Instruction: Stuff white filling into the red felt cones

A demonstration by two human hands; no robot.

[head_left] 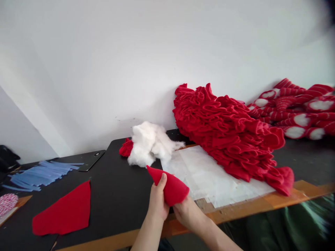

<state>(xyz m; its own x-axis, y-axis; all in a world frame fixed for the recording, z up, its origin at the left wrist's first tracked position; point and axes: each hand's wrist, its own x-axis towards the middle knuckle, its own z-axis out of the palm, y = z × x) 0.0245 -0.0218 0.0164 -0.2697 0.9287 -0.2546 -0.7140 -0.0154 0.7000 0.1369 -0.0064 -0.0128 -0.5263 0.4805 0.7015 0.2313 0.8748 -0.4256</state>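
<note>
A small red felt cone (171,186) is held above the table's front edge, its tip pointing up and left. My left hand (158,197) is closed around the cone's left side, thumb on top. At the wide end, my right hand (187,211) reaches into the opening; its fingers are hidden inside the cone. Just beyond the tip lies a heap of white fiber stuffing (150,144), with a bit of red fabric (126,147) at its left.
A large pile of red felt pieces (225,132) rests on white sheets (199,174). Striped stuffed pieces (295,108) sit far right. To the left are a flat red felt piece (65,212), blue strips (42,175), a phone (91,161) and red-white twine (7,204).
</note>
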